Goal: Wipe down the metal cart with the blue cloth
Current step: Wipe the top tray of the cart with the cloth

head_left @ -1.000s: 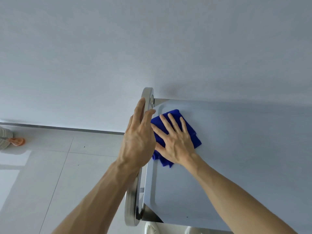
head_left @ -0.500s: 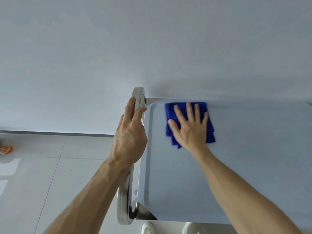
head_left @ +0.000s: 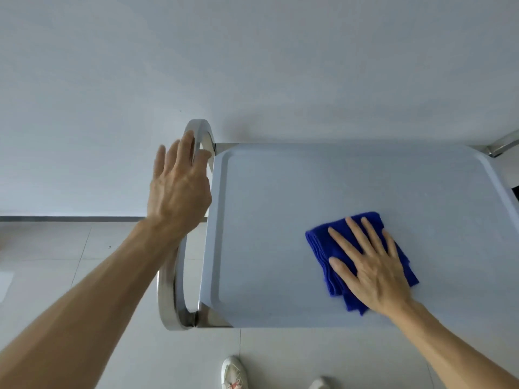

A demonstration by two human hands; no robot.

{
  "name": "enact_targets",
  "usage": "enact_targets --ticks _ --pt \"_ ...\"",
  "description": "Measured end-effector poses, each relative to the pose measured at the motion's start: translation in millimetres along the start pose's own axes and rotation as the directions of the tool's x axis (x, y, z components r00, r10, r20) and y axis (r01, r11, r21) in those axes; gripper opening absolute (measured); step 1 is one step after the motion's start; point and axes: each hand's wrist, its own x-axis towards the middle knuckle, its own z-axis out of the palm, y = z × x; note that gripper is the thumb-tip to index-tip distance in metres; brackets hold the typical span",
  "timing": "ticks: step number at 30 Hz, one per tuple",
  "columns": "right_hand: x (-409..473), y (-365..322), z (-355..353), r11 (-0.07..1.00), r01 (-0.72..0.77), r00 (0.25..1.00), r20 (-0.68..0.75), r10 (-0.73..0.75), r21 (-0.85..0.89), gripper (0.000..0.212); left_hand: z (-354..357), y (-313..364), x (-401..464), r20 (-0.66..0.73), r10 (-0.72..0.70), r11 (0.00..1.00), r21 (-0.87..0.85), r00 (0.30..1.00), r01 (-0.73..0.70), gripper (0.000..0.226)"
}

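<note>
Blue cloth (head_left: 323,242) under flat right hand (head_left: 373,268).

Two hands are showing: one left hand (head_left: 179,189) and one right hand (head_left: 373,265), each with its bare forearm reaching in from below. One blue cloth (head_left: 362,256) is lying folded under the right hand. One metal cart (head_left: 280,220) is standing beneath both hands, showing one flat top shelf with a raised rim. One curved handle (head_left: 171,290) is running along the cart's end, under the left hand. Two white shoes are peeking in below the hands: one (head_left: 233,372) between the forearms and one (head_left: 320,383) beside it toward the right forearm, cut off by the frame edge.
</note>
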Motion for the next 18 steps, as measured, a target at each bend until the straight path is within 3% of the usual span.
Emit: enact_targets --ticks 2,5,8,11,18 --pt "5 -3 6 0.999 -0.03 0.999 -0.012 0.03 -0.024 0.061 0 11 -3 0.006 0.161 0.967 0.201 0.987 -0.159 0.047" --pt "4 2 12 1.0 -0.007 0.999 -0.034 0.006 -0.016 0.06 18 57 -20 -0.007 0.331 0.941 0.078 0.944 -0.33 0.042" --pt "3 6 16 1.0 0.007 0.998 -0.061 -0.007 0.009 0.06 56 98 -49 0.141 0.165 0.981 -0.12 0.976 -0.149 0.042" --pt "3 10 21 0.999 0.036 0.992 -0.12 -0.033 0.026 0.058 105 103 -74 0.293 -0.002 0.985 -0.166 0.956 0.053 0.048" --pt "-16 -10 26 0.996 0.034 0.986 -0.166 -0.02 0.082 0.059 147 105 -92 0.162 -0.089 0.993 -0.066 0.983 0.101 0.056"
